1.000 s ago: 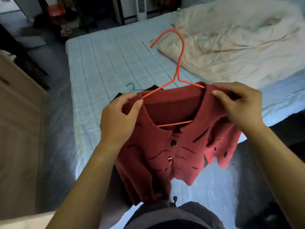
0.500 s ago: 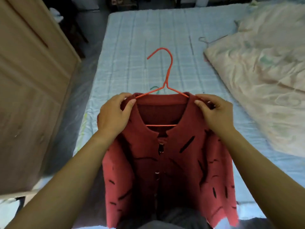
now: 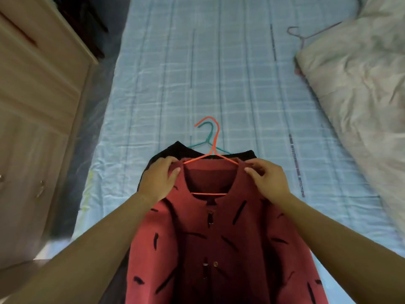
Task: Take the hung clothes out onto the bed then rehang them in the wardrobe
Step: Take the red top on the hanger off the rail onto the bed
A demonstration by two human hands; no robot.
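A red cardigan with black dashes hangs on an orange wire hanger. My left hand grips its left shoulder and my right hand pinches its right shoulder. Under it on the bed lies a black garment on a teal hanger, mostly covered by the cardigan. The two hanger hooks overlap.
A wooden wardrobe stands to the left, across a narrow strip of floor. A crumpled cream duvet fills the bed's right side. A bare pinkish wire hanger lies by the duvet's edge.
Both hands have carried the red cardigan forward and down over the black garment on the bed. The view has tilted further down onto the bed.
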